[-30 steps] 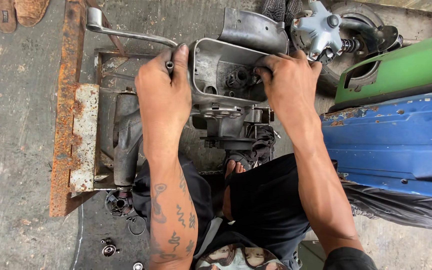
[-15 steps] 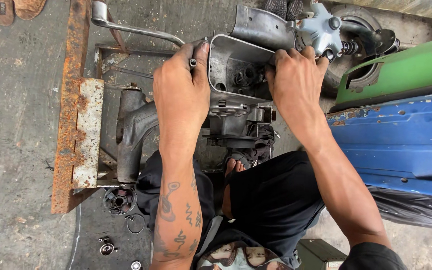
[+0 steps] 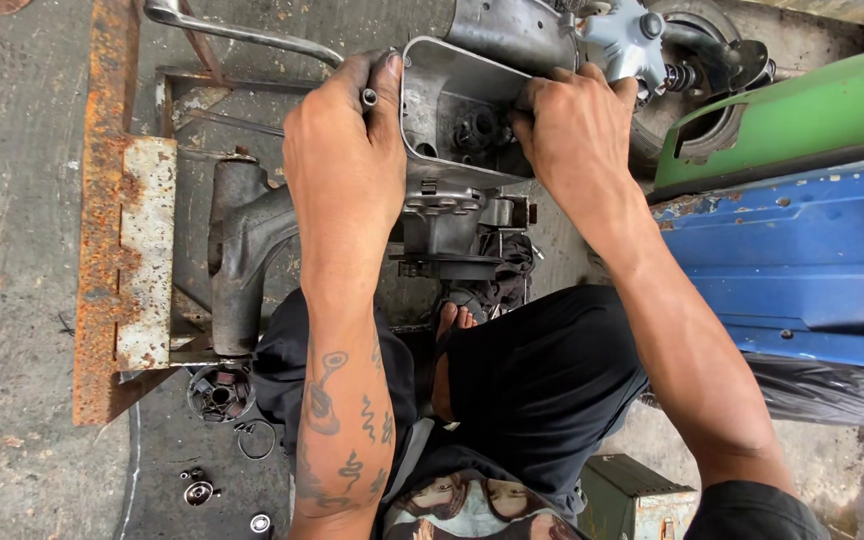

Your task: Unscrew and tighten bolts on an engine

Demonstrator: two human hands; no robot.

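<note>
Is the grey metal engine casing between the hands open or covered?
Open: the grey metal engine casing shows its hollow interior and dark inner parts.

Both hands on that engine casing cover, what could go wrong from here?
1. Left hand and right hand grip the grey casing cover at its rims; fingers may get pinched if it slips.
2. Small loose parts lie on the concrete floor near the knee; easily kicked away.

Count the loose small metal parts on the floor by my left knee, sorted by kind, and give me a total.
Round drum-like part: 1
Wire ring: 1
Small round fittings: 2
Total: 4
</note>
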